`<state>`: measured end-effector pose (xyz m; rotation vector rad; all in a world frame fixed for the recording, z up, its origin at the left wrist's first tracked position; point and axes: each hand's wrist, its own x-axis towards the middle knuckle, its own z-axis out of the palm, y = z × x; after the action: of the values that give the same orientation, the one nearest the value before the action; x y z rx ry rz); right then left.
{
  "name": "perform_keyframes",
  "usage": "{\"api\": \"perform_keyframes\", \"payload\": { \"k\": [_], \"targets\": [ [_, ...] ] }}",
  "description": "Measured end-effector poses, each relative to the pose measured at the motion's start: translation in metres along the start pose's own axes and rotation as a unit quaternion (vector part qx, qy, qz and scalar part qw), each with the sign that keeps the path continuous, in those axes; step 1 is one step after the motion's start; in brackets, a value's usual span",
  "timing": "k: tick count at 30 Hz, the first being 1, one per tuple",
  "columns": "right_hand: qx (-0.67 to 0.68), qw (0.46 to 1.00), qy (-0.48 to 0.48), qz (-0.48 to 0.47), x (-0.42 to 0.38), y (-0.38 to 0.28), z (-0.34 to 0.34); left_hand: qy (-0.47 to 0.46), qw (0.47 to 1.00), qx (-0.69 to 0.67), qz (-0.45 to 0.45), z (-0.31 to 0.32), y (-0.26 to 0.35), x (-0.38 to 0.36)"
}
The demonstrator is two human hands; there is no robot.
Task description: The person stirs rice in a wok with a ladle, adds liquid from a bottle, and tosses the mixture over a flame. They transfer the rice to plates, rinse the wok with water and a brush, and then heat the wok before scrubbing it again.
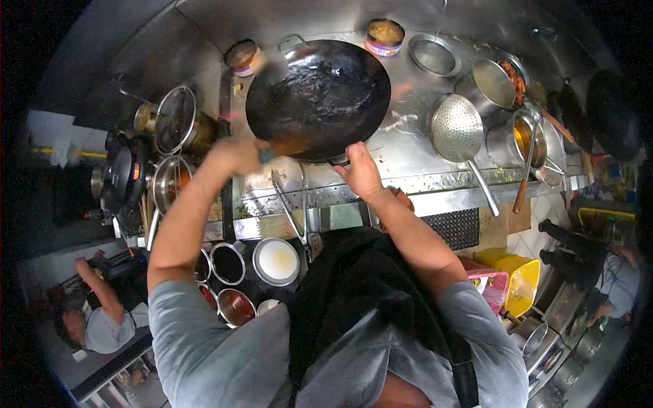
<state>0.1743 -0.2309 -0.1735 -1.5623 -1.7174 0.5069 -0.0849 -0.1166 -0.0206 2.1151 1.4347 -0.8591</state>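
Observation:
A large black wok [320,95] with a wet, shiny inside sits on the steel cooktop in front of me. My right hand [362,170] is closed on the wok's near loop handle, at its front rim. Blurred by motion, my left hand [235,158] is over the wok's near-left edge. It grips a brush-like tool [288,144] with a teal part by the fingers and a brown, smeared end reaching inside the rim. Tongs [291,205] lie on the counter just below the wok, between my hands.
A perforated skimmer [457,128] and pots, one a steel pot [486,85], stand at right. Labelled tins, one this tin [385,37], flank the wok. Ingredient containers, including a white-filled bowl [277,262], sit below left. A yellow bin [520,282] is at right. Other people work at both sides.

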Motion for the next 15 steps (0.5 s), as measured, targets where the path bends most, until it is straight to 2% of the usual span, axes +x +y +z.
{"api": "perform_keyframes", "payload": {
  "k": [2, 4, 5, 6, 7, 8, 10, 11, 12, 13, 14, 15],
  "targets": [
    [-0.003, 1.000, -0.003, 0.003, 0.000, 0.000, 0.000, 0.005, 0.997, 0.055, -0.044, -0.033, 0.000, 0.031],
    [-0.004, 1.000, -0.003, 0.006, -0.001, 0.000, 0.003, 0.022, 0.998, 0.043, -0.029, -0.028, -0.010, 0.121],
    [0.000, 1.000, -0.002, 0.003, -0.001, 0.002, 0.004, 0.099, 0.987, -0.121, -0.031, -0.025, 0.015, 0.121],
    [0.004, 1.000, -0.002, -0.002, 0.000, 0.002, 0.003, 0.091, 0.944, -0.314, -0.041, -0.009, 0.030, 0.145],
    [-0.017, 0.999, -0.033, 0.021, 0.001, 0.001, 0.001, 0.118, 0.922, -0.368, -0.027, -0.003, 0.056, 0.147],
    [-0.028, 0.999, -0.038, 0.007, 0.003, 0.000, -0.001, 0.137, 0.923, -0.358, -0.018, 0.007, 0.079, 0.145],
    [-0.047, 0.997, -0.063, 0.005, 0.008, -0.011, -0.006, 0.069, 0.943, -0.325, 0.031, 0.024, 0.099, 0.128],
    [-0.047, 0.997, -0.069, -0.005, 0.012, -0.015, -0.007, 0.114, 0.968, -0.218, 0.059, 0.039, 0.094, 0.114],
    [-0.079, 0.990, -0.113, -0.012, 0.018, -0.018, -0.009, 0.159, 0.978, -0.105, 0.087, 0.053, 0.085, 0.100],
    [-0.113, 0.981, -0.157, -0.016, 0.022, -0.019, -0.012, 0.130, 0.985, -0.067, 0.086, 0.047, 0.069, 0.065],
    [-0.118, 0.980, -0.159, -0.019, 0.025, -0.020, -0.012, 0.100, 0.991, -0.030, 0.087, 0.036, 0.047, 0.031],
    [-0.154, 0.965, -0.210, -0.014, 0.028, -0.023, -0.010, 0.107, 0.994, 0.004, 0.031, 0.031, 0.019, 0.023]
  ]
}}
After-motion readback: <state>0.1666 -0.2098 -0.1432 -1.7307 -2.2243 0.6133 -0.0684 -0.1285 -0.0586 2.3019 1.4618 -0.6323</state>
